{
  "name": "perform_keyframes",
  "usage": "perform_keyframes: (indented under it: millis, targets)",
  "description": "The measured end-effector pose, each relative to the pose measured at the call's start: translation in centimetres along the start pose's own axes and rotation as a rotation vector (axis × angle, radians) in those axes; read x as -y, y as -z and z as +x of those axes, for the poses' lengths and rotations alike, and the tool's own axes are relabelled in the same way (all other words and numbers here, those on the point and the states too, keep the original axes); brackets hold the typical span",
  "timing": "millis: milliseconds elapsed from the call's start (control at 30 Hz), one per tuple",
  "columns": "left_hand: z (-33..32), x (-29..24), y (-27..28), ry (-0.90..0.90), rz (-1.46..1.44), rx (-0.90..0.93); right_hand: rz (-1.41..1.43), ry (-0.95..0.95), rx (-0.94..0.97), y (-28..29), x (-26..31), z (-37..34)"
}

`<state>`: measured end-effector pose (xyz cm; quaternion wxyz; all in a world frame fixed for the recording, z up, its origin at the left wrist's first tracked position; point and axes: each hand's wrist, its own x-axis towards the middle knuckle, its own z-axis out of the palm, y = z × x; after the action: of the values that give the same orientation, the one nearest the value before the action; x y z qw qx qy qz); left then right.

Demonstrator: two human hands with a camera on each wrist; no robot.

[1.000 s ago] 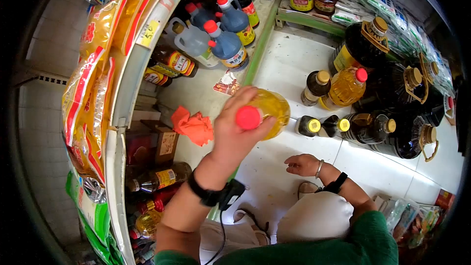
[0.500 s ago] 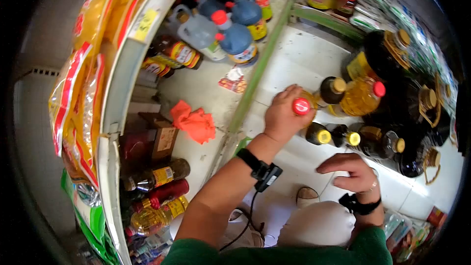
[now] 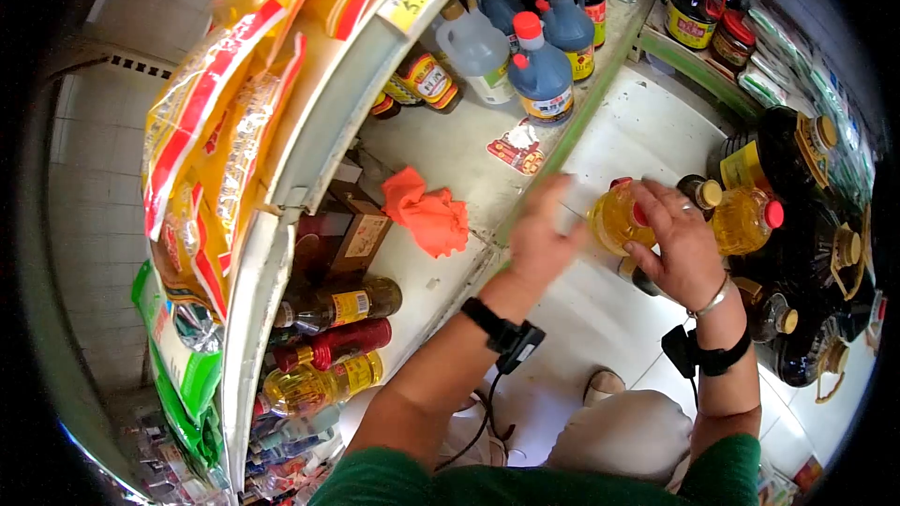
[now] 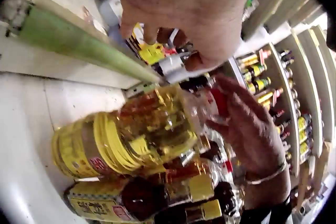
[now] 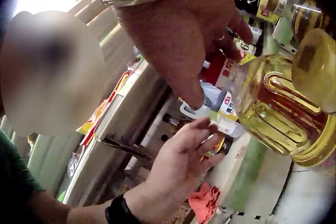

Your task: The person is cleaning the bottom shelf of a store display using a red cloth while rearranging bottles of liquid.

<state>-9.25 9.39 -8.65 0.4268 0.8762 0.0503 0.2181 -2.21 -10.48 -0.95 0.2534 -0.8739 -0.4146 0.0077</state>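
A yellow oil bottle (image 3: 609, 217) stands upright on the white tiled floor beside dark bottles. My right hand (image 3: 682, 244), wearing a bracelet, is at its red cap; the left wrist view shows the right hand's fingers (image 4: 252, 124) curled round the cap (image 4: 218, 102). My left hand (image 3: 546, 239), blurred, is just left of the bottle, holding nothing, with its fingers spread apart. In the right wrist view the left hand (image 5: 181, 158) is apart from the bottle (image 5: 275, 111), its fingers loosely bent.
Another red-capped oil bottle (image 3: 745, 220) and dark bottles (image 3: 802, 155) stand close on the right. A shelf edge (image 3: 586, 117) runs along the left, with blue jugs (image 3: 542, 80) and an orange cloth (image 3: 427, 213) behind it. Bagged goods (image 3: 211, 122) hang over the upper left shelf.
The left hand has set the oil bottle down on the floor, let go and drawn back left. The right hand has come up from below and taken hold of its cap.
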Motion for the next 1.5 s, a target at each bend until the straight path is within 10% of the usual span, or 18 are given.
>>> perform_keyframes:
  millis: [200, 267, 367, 500, 567, 633, 667, 900, 1000, 1067, 1500]
  targets:
    - [-1.4, 10.9, 10.2, 0.224, 0.533, -0.509, -0.064, -0.046, 0.018, -0.8, -0.2, 1.9]
    - [-2.2, 14.7, 11.5, 0.417, 1.115, -0.472, -0.119, -0.043, 0.031, -1.3, -0.3, 2.5]
    - [-0.9, 14.9, 12.4, 0.949, 0.868, -0.014, -0.181, -0.017, 0.012, -2.5, -0.3, 3.3]
    - [-1.1, 14.7, 12.2, 0.791, 0.905, 0.005, -0.223, -0.025, 0.046, -3.0, 0.1, 3.4]
    - [1.0, 9.5, 11.5, 0.937, 0.237, -0.682, -0.225, -0.038, 0.036, -2.9, 0.2, 3.5]
    - [-3.5, 30.4, 13.5, 0.501, 1.453, 0.051, -0.193, -0.028, 0.027, -2.8, -0.1, 3.4]
    - [-5.6, 40.0, 14.5, 0.128, 1.943, 0.115, -0.197, -0.030, 0.028, -2.8, 0.0, 3.5]
    - [2.6, 35.1, 16.1, 0.830, 1.495, 0.237, -0.180, -0.060, 0.033, -2.5, 0.6, 3.8]
    - [6.0, 26.0, 15.8, 1.013, 0.475, -0.202, -0.167, -0.074, 0.042, -2.3, 0.7, 4.0]
    - [4.3, 32.0, 16.6, 0.693, 1.005, -0.228, -0.172, -0.071, 0.059, -2.2, 0.7, 4.1]
    - [4.0, 28.4, 16.8, 0.707, 1.028, -0.147, -0.165, -0.052, 0.055, -2.3, 0.5, 4.1]
